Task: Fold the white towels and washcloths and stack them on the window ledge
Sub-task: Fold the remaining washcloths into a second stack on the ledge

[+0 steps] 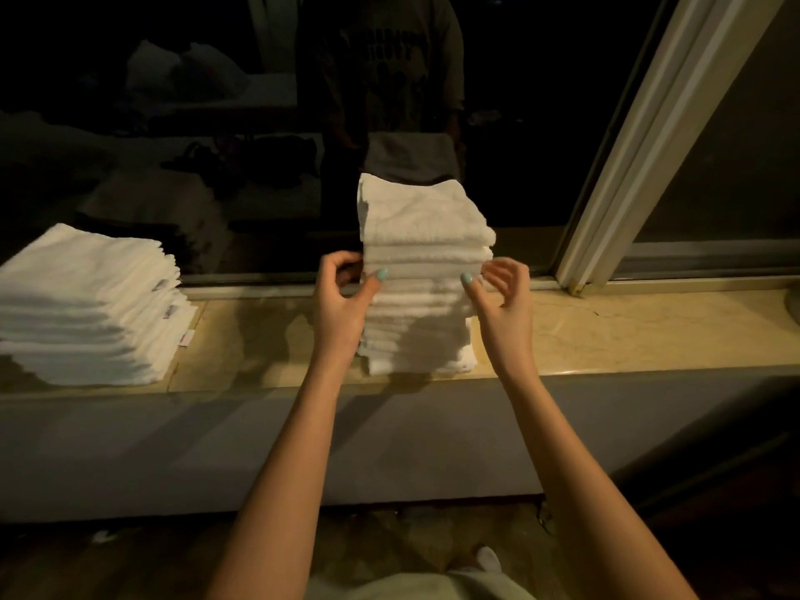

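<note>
- Head view: the washcloth stack [420,218] stands mid-ledge [606,331], with the towel pile [86,305] well to its left.
- Our left hand [342,296] and right hand [504,300] flank it: thumbs touch its front, fingers loosely curled, gripping nothing.
- We judge it soft, light and wobbly; steady both sides low.

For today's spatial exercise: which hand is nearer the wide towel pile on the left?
Left. The left hand is right of the wide pile, before the tall stack; the right hand is past that stack.
</note>
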A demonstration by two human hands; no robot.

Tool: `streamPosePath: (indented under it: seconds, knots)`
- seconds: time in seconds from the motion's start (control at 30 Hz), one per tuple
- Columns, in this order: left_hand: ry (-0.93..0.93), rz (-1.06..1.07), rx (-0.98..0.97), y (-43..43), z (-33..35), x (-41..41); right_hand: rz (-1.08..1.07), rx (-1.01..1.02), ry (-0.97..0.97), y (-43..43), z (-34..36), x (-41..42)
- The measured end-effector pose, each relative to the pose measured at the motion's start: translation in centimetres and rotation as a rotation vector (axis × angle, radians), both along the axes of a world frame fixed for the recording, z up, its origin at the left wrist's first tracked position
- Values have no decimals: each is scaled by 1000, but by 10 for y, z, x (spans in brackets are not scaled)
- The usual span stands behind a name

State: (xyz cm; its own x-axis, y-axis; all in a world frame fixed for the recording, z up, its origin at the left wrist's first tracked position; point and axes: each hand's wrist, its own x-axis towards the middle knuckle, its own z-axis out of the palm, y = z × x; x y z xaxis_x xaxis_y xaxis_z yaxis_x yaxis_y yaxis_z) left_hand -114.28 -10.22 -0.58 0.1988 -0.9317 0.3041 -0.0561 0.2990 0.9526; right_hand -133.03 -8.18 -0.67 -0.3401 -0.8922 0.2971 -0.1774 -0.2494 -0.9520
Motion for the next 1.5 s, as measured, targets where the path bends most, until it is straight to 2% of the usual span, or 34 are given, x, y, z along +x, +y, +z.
streamPosePath:
  seconds: [0.1, 0.27, 0.37, 0.47, 0.63, 0.77, 0.83, 0.9, 1.1, 1.3, 1.5]
  knots:
    - [-38, 50, -100, -2, 7, -5, -65, -68, 5, -3, 9, 2]
    - [7, 42, -106, -12, 14, -1, -11, -91, 4, -13, 23, -4]
    - [-119, -22, -150, -23, 23, 4, 82, -119, 142, -20, 29, -13]
    - [-235, -28, -199, -37, 29, 5, 52, -67, 354, -24, 24, -16]
    - [-260, -13, -171, -40, 29, 10, 0, -122, 377, -26, 16, -7]
    - [-165, 13, -31, -22, 8, 15, 20, -99, 267, -27, 11, -6]
    - [-148, 15, 86, -16, -3, 11, -27, -21, 183, -21, 0, -7]
    - [-159, 34, 142, -14, -15, 7, -81, 66, 192, -15, -14, -8]
    - [-77, 67, 144, -12, -27, 6, 10, 113, 14, -3, -24, -1]
    - [-62, 36, 101, -9, -16, 4, 3, 127, -43, -9, -17, -2]
    - [-40, -19, 160, -4, -31, 13, 39, 147, -30, -15, -15, -11]
